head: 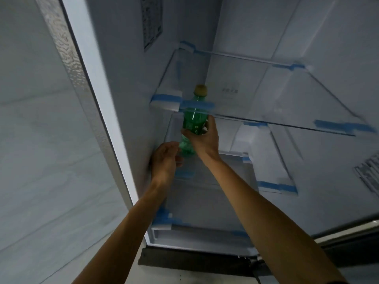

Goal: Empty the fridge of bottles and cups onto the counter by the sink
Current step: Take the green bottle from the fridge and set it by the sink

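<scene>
The green bottle [192, 119], yellow-capped and nearly upright, was inside the fridge [123, 78] by its left wall, crossing the front edge of a glass shelf [287, 125]. The right hand [205, 138] gripped its middle. The left hand [165, 158] hung just under its base, fingers loosely curled and holding nothing; contact was unclear. Blue tape [162, 97] marked the shelf corners.

A kitchen: open fridge [256, 27] with taped glass shelves [266, 95].
</scene>
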